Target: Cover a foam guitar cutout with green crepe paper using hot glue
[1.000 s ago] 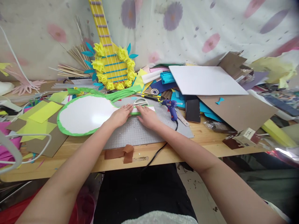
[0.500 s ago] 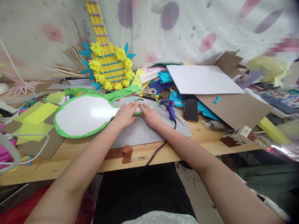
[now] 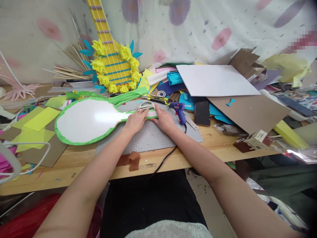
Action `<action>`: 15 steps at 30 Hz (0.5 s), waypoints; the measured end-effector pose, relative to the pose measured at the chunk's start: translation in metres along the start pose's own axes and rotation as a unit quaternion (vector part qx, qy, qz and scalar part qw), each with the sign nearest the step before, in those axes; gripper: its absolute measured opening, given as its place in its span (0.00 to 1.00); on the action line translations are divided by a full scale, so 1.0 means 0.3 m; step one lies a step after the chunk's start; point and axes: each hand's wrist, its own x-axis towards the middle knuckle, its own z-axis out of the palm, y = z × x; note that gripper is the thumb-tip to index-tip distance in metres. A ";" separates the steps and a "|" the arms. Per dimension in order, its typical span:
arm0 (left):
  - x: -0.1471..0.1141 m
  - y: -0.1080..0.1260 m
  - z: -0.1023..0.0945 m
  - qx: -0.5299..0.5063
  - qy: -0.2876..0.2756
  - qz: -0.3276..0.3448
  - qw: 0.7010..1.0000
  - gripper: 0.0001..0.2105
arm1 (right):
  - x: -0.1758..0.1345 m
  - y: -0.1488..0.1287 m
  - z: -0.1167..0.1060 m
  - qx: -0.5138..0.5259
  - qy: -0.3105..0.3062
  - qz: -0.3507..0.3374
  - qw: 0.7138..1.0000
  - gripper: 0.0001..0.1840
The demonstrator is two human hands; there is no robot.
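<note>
On a grey cutting mat (image 3: 158, 140) lies a white paddle-shaped board (image 3: 81, 122) with a round body, a narrow neck and green crepe-paper edging. My left hand (image 3: 135, 122) is closed over the middle of the neck, its fingers reaching across the top. Close beside it, my right hand (image 3: 163, 120) grips the neck near its right end, fingers on the far side and thumb at the near edge. Just beyond the neck are white-handled scissors (image 3: 146, 105). A blue glue gun (image 3: 180, 114) rests to the right of my right hand.
A yellow paper guitar (image 3: 116, 66) with paper flowers leans at the back. Further right lie a phone (image 3: 202, 111), a white foam board (image 3: 215, 80) and brown cardboard (image 3: 250, 110). Yellow paper sheets (image 3: 41, 119) lie at left. The glue gun's cord (image 3: 163, 160) crosses the table edge.
My hands have moved slightly apart along the neck, showing more of its white strip between and left of them. The view has shifted a little.
</note>
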 end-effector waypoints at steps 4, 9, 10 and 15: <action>0.012 0.006 -0.013 -0.022 0.043 0.019 0.999 0.27 | -0.011 -0.018 -0.017 0.003 -0.006 0.052 0.999 0.42; 0.043 0.000 0.023 -0.058 0.064 0.088 0.992 0.35 | -0.001 0.002 0.007 0.069 0.079 -0.019 0.994 0.42; 0.047 -0.001 0.032 -0.062 0.050 0.093 0.992 0.35 | 0.005 0.009 0.015 0.081 0.083 -0.052 0.992 0.43; 0.050 -0.001 0.050 -0.072 0.031 0.036 0.996 0.27 | 0.029 0.023 0.033 0.107 0.024 -0.107 0.988 0.44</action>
